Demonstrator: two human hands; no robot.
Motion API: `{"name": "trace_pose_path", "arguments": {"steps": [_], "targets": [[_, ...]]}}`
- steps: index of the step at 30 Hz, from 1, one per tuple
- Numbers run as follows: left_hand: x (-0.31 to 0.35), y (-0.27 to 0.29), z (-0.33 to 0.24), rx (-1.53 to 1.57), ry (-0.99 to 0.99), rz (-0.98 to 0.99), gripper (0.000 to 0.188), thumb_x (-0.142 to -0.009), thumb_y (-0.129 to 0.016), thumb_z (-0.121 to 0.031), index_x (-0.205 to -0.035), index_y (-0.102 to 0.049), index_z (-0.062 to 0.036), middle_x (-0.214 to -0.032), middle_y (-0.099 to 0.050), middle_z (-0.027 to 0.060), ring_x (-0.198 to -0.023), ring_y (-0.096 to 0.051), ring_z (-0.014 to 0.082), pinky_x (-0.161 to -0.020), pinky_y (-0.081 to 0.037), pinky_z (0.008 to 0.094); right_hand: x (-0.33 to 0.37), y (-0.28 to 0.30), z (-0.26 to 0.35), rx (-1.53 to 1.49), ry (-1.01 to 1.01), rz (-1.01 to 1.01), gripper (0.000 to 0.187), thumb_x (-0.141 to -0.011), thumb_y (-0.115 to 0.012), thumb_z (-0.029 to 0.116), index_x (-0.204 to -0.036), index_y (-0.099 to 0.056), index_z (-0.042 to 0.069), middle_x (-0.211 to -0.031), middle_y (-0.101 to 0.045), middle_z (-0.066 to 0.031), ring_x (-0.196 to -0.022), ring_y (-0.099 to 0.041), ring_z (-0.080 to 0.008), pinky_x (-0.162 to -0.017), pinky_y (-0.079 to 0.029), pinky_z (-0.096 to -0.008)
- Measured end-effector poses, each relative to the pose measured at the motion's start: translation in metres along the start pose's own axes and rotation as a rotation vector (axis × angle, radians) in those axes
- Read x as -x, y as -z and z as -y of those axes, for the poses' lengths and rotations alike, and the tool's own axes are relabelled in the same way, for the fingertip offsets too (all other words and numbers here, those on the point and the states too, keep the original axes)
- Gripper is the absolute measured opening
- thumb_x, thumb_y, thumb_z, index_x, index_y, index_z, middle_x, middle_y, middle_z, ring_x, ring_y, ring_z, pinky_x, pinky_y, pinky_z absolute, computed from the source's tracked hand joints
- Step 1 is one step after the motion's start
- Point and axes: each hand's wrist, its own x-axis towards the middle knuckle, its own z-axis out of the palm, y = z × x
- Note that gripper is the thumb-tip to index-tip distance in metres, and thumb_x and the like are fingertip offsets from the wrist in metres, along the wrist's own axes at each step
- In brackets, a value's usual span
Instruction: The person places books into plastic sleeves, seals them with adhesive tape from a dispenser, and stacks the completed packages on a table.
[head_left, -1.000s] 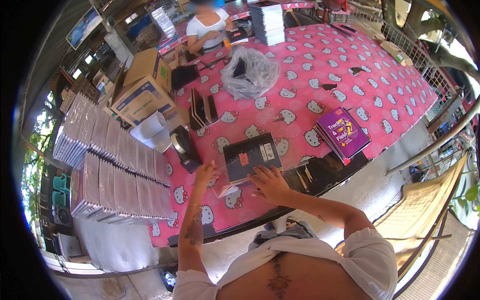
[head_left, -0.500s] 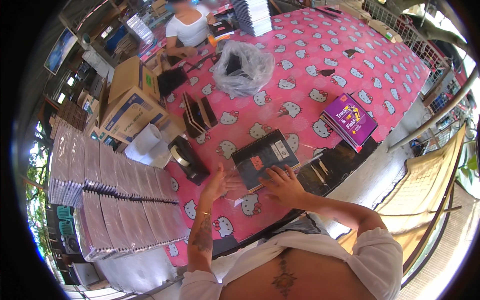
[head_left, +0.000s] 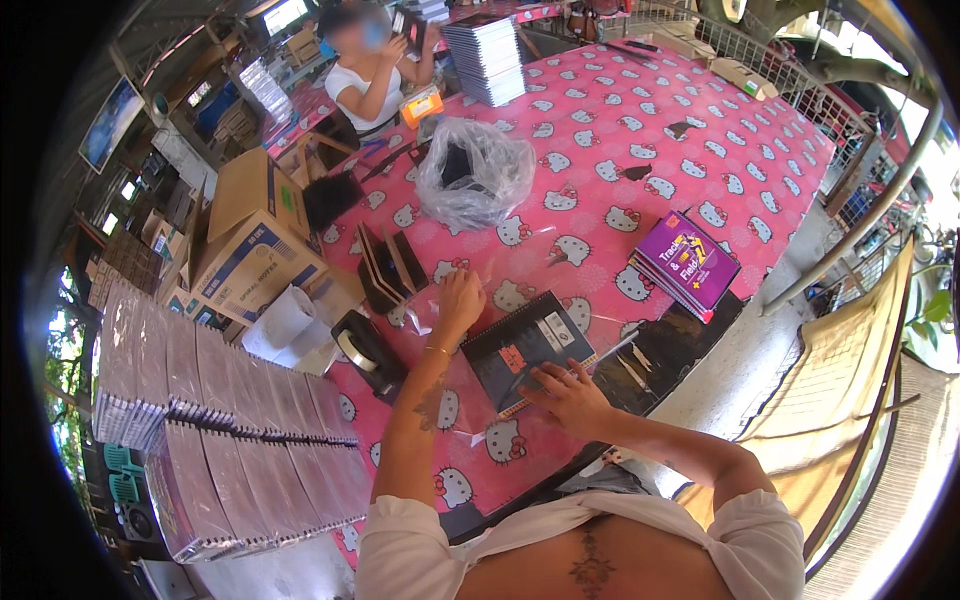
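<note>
A black spiral-bound notebook (head_left: 500, 350) with a white label and an orange patch lies on the pink patterned table cover. My right hand (head_left: 570, 400) rests on its near right part, fingers spread. Beyond the notebook's far left corner, my left hand (head_left: 463, 302) is closed, its fingertips pinched together at what appears to be clear plastic film (head_left: 418, 322). Only glints show the film, so its edges are hard to trace. Left of the notebook, close to my left forearm, stands a black tape dispenser (head_left: 368, 352).
Purple notebooks (head_left: 690, 265) are stacked to the right. Wrapped notebook piles (head_left: 250, 470), a paper roll (head_left: 290, 325) and a cardboard box (head_left: 255, 245) line the left. Farther off are a black upright holder (head_left: 388, 270), a clear plastic bag (head_left: 475, 175) and a co-worker (head_left: 365, 85) holding something dark.
My left hand has moved away from me, past the notebook's left side, and its fingers have closed. My right hand stays on the notebook. The co-worker has raised a dark object.
</note>
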Motion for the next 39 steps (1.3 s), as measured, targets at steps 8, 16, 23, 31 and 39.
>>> {"name": "trace_pose_path", "arguments": {"steps": [8,16,23,31,39], "targets": [[0.026,0.024,0.005,-0.251,0.247,-0.153,0.035,-0.078,-0.075,-0.022,-0.106,-0.064,-0.0032,-0.097,-0.067,0.0144,-0.091,-0.066,0.0337,-0.081,-0.05,0.0455,0.004,-0.006,-0.003,-0.008,0.063,-0.034,0.062,-0.083,-0.072,0.038,-0.139,-0.052,0.022,-0.141,-0.046,-0.0096,-0.135,-0.042,-0.0296,-0.107,-0.034,-0.0598],[0.023,0.1,-0.073,0.159,0.309,-0.033,0.02,-0.085,-0.07,-0.022,-0.098,-0.07,-0.0066,-0.087,-0.069,0.0188,-0.084,-0.067,0.0396,-0.071,-0.053,0.0463,0.005,-0.004,-0.011,-0.058,0.087,-0.08,0.061,-0.083,-0.072,0.038,-0.138,-0.052,0.02,-0.14,-0.046,-0.0119,-0.134,-0.039,-0.0311,-0.107,-0.032,-0.0594],[0.081,0.104,-0.152,-0.072,0.127,-0.136,0.015,-0.09,-0.064,-0.019,-0.101,-0.072,-0.0123,-0.09,-0.069,0.0081,-0.093,-0.066,0.0298,-0.096,-0.046,0.0468,0.003,-0.006,-0.009,-0.037,0.118,-0.117,0.061,-0.083,-0.072,0.039,-0.138,-0.053,0.021,-0.139,-0.046,-0.0114,-0.131,-0.042,-0.031,-0.106,-0.033,-0.059],[0.115,0.078,-0.162,-0.148,0.239,-0.355,0.005,-0.084,-0.065,-0.017,-0.087,-0.066,-0.0129,-0.084,-0.064,0.0037,-0.09,-0.065,0.0239,-0.109,-0.034,0.0537,-0.079,-0.016,-0.128,-0.717,-0.541,0.096,0.062,-0.086,-0.07,0.045,-0.119,-0.057,-0.005,-0.107,-0.065,-0.019,-0.097,-0.063,-0.0321,-0.081,-0.05,-0.0396],[0.119,0.076,-0.157,-0.184,0.27,-0.288,0.007,-0.089,-0.063,-0.015,-0.093,-0.069,-0.0132,-0.086,-0.067,0.0019,-0.081,-0.067,0.0239,-0.112,-0.033,0.0527,-0.09,-0.025,-0.14,-1.214,-0.733,0.207,0.06,-0.082,-0.074,0.042,-0.12,-0.061,-0.003,-0.104,-0.07,-0.0151,-0.088,-0.065,-0.0261,-0.074,-0.049,-0.0401]]}}
